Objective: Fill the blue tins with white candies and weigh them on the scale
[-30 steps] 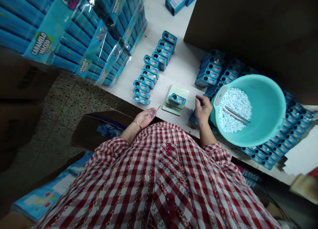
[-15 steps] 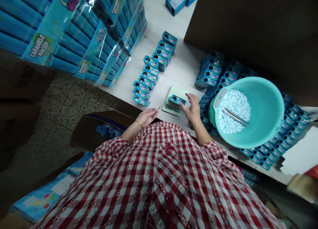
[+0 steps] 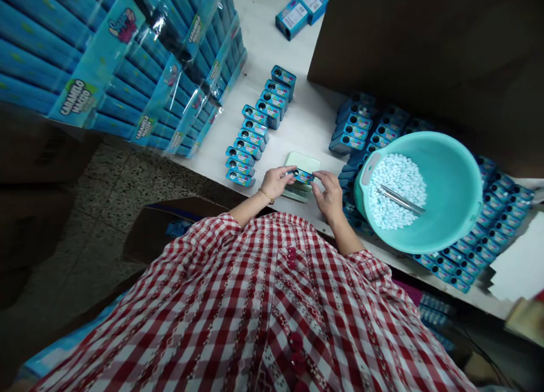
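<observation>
A small blue candy box [image 3: 303,177] with a round hole in its top is above the pale green scale [image 3: 302,161]; whether it still touches the plate I cannot tell. My left hand [image 3: 276,183], with a bracelet at the wrist, has its fingertips closed on the box's left end. At the right end, the thumb and forefinger of my right hand [image 3: 329,195] grip the same box. To the left stands a staggered line of similar boxes [image 3: 247,144], upright with their holes facing up. The lower part of the scale is partly hidden by my hands.
A turquoise tub [image 3: 454,211] of small pale candies [image 3: 399,179], with a metal scoop or tongs [image 3: 402,199] in it, stands at right among many boxes [image 3: 459,261]. Wrapped display packs [image 3: 114,69] are stacked at left. A dark brown panel [image 3: 425,58] rises behind.
My left hand has moved right and up from the table edge to the box. The small sliver it held is no longer visible. My right hand has closed in on the box's right end.
</observation>
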The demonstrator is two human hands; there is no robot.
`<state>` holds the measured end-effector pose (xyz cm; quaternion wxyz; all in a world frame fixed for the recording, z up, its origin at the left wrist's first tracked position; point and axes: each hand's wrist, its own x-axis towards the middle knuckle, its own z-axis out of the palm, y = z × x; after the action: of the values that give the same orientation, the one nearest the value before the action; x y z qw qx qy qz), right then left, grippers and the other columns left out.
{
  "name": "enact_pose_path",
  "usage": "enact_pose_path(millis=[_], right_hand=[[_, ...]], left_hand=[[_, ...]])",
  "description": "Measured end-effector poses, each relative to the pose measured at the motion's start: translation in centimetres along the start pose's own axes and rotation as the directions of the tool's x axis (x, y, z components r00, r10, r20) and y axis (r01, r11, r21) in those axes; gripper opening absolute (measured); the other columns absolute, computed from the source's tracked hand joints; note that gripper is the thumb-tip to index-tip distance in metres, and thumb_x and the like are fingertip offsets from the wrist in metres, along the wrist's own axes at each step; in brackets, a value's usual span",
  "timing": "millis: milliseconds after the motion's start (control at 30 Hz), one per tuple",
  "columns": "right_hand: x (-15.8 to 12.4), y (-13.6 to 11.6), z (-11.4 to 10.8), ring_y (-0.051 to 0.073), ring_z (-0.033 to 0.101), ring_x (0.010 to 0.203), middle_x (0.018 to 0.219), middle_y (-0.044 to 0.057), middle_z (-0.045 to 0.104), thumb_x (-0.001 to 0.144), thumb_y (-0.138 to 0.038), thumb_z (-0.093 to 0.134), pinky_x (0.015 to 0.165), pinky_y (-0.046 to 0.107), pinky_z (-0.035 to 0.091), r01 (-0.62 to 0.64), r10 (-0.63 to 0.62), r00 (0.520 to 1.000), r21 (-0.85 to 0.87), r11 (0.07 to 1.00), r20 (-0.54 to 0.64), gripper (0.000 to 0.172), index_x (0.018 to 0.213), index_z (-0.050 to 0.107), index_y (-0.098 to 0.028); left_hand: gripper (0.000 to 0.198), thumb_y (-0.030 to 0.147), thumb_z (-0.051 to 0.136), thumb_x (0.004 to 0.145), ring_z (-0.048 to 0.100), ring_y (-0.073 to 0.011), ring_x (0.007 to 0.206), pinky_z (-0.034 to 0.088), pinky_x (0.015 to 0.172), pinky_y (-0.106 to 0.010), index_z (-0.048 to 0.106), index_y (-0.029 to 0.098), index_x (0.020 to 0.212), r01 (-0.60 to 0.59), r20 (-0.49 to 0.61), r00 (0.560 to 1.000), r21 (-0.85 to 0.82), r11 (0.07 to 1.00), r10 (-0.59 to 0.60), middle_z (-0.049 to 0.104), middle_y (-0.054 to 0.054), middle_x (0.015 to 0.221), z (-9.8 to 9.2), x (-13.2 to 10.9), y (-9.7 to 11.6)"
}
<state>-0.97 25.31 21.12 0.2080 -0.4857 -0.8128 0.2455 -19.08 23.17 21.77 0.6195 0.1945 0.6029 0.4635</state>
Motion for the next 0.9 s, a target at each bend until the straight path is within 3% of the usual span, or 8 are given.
enact_pose_path(millis=[133, 267, 467, 533, 633, 767, 833, 900], right_hand=[[0.6, 0.0, 1.2, 0.028, 0.048, 0.109, 0.122, 0.014, 0.053, 0.084, -0.031, 0.051, 0.091, 0.044, 0.040, 0.041, -0.008, 0.985, -0.188, 0.981, 0.171, 0.045, 0.126, 0.048, -0.016], [4.1, -1.0, 2.0, 0.027, 0.050, 0.097, 0.109, 0.015, 0.059, 0.082, -0.025, 0.052, 0.083, 0.039, 0.043, 0.092, 0.006, 0.953, -0.312, 0.946, 0.302, 0.038, 0.118, 0.052, -0.014], [17.1, 0.9, 0.7, 0.029, 0.049, 0.101, 0.112, 0.018, 0.057, 0.082, -0.024, 0.050, 0.085, 0.041, 0.042, -0.107, 0.122, 0.992, -0.318, 0.942, 0.028, 0.033, 0.113, 0.052, -0.012], [21.7, 1.9, 0.9, 0.030, 0.049, 0.105, 0.116, 0.018, 0.056, 0.082, -0.022, 0.050, 0.089, 0.042, 0.041, -0.180, 0.195, 0.981, -0.316, 0.932, 0.017, 0.035, 0.115, 0.052, -0.010], [26.3, 2.7, 2.0, 0.028, 0.050, 0.110, 0.123, 0.017, 0.054, 0.083, -0.020, 0.050, 0.093, 0.039, 0.040, -0.182, 0.229, 0.966, -0.318, 0.930, 0.119, 0.041, 0.123, 0.050, -0.011], [27.5, 3.6, 2.1, 0.024, 0.051, 0.112, 0.132, 0.013, 0.050, 0.085, -0.018, 0.046, 0.093, 0.034, 0.042, -0.057, 0.136, 0.965, -0.325, 0.944, 0.225, 0.045, 0.129, 0.047, -0.016], [26.7, 5.0, 0.5, 0.025, 0.054, 0.108, 0.126, 0.013, 0.055, 0.084, -0.018, 0.046, 0.089, 0.034, 0.044, -0.053, 0.148, 0.963, -0.381, 0.923, 0.226, 0.040, 0.124, 0.054, -0.017], [25.9, 7.1, -2.1, 0.026, 0.057, 0.103, 0.116, 0.017, 0.060, 0.085, -0.019, 0.045, 0.085, 0.036, 0.045, -0.131, 0.240, 0.955, -0.480, 0.867, 0.173, 0.036, 0.117, 0.060, -0.014]], left_hand=[[0.025, 0.011, 0.063, 0.071, 0.061, -0.0084, 0.065, 0.047, 0.066, -0.019, 0.067, 0.014, 0.095, -0.014, -0.112, 0.994, -0.147, 0.989, -0.002, 0.069, -0.003, 0.082, -1.6, -0.3, 0.0], [0.024, 0.014, 0.068, 0.068, 0.057, -0.0048, 0.058, 0.043, 0.058, -0.016, 0.064, 0.013, 0.092, -0.006, -0.195, 0.980, -0.238, 0.971, -0.042, 0.067, -0.002, 0.076, -3.8, -1.6, 0.2], [0.024, 0.016, 0.072, 0.064, 0.056, -0.0045, 0.056, 0.039, 0.052, -0.015, 0.063, 0.012, 0.086, 0.001, -0.273, 0.958, -0.301, 0.954, -0.087, 0.067, -0.002, 0.073, -6.2, -3.3, -0.5], [0.025, 0.015, 0.073, 0.063, 0.056, -0.0047, 0.056, 0.040, 0.052, -0.015, 0.064, 0.012, 0.086, 0.005, -0.306, 0.946, -0.325, 0.946, -0.110, 0.067, -0.003, 0.073, -6.7, -3.7, -0.9], [0.024, 0.013, 0.072, 0.063, 0.056, -0.0047, 0.056, 0.041, 0.052, -0.014, 0.064, 0.013, 0.085, 0.003, -0.360, 0.922, -0.363, 0.932, -0.143, 0.067, -0.002, 0.074, -7.3, -4.0, -1.4], [0.023, 0.011, 0.072, 0.063, 0.056, -0.0053, 0.056, 0.042, 0.051, -0.014, 0.065, 0.013, 0.085, 0.017, -0.399, 0.896, -0.404, 0.915, -0.193, 0.068, -0.004, 0.074, -7.9, -4.3, -2.2], [0.023, 0.010, 0.072, 0.062, 0.056, -0.0055, 0.055, 0.042, 0.051, -0.015, 0.065, 0.012, 0.084, 0.036, -0.400, 0.891, -0.408, 0.912, -0.214, 0.068, -0.004, 0.073, -8.1, -4.4, -2.6], [0.022, 0.010, 0.072, 0.062, 0.056, -0.0056, 0.055, 0.042, 0.051, -0.015, 0.065, 0.012, 0.083, 0.063, -0.387, 0.893, -0.398, 0.915, -0.229, 0.068, -0.004, 0.072, -8.1, -4.4, -2.9]])
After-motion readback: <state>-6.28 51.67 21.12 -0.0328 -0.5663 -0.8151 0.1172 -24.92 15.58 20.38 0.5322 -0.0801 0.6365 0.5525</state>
